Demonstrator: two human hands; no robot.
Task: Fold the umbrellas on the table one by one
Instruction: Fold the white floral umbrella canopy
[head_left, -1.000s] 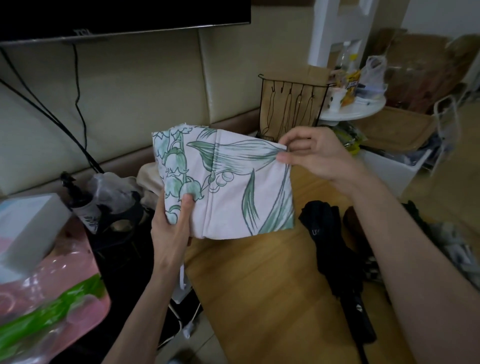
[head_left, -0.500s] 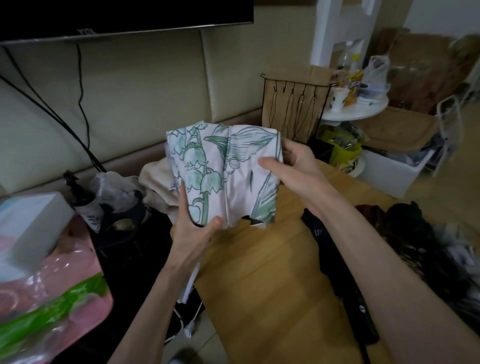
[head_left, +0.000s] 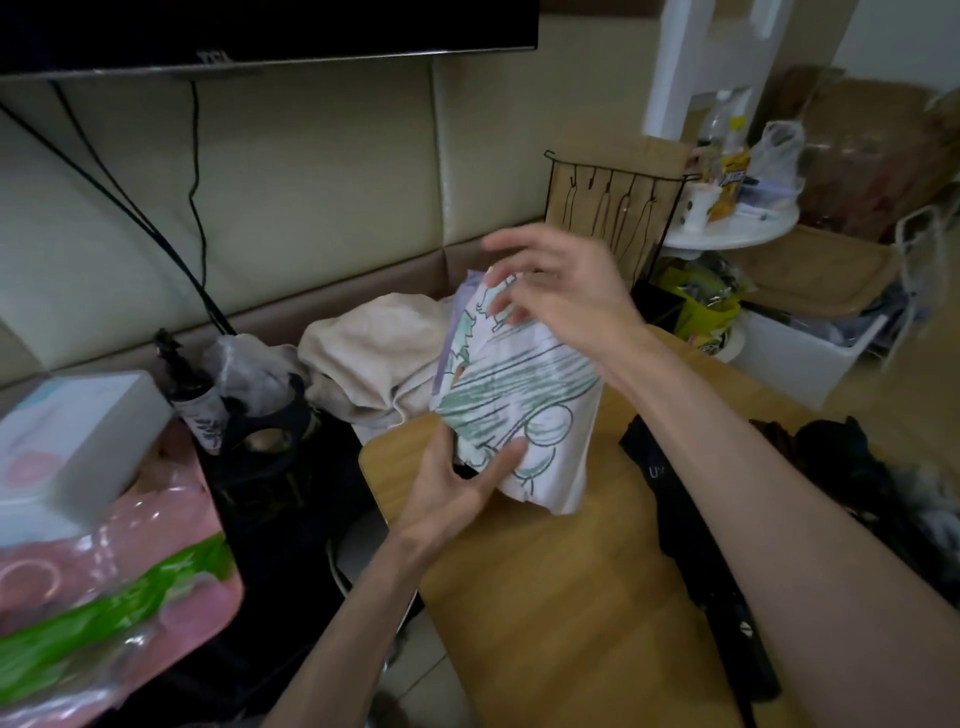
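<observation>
Here the floral umbrella (head_left: 519, 395) hangs over the surface (head_left: 545, 597), far left corner; left hand (head_left: 457, 483) pinches its lower end; right hand (head_left: 561, 291), grip apart, at its top; seemingly soft, light cloth; clasp the folds.

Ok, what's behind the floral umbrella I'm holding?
A crumpled beige cloth shows behind the floral umbrella, at its left edge, and the wooden table lies below. Whatever sits directly behind the fabric is covered, and the right hand hides its top.
</observation>
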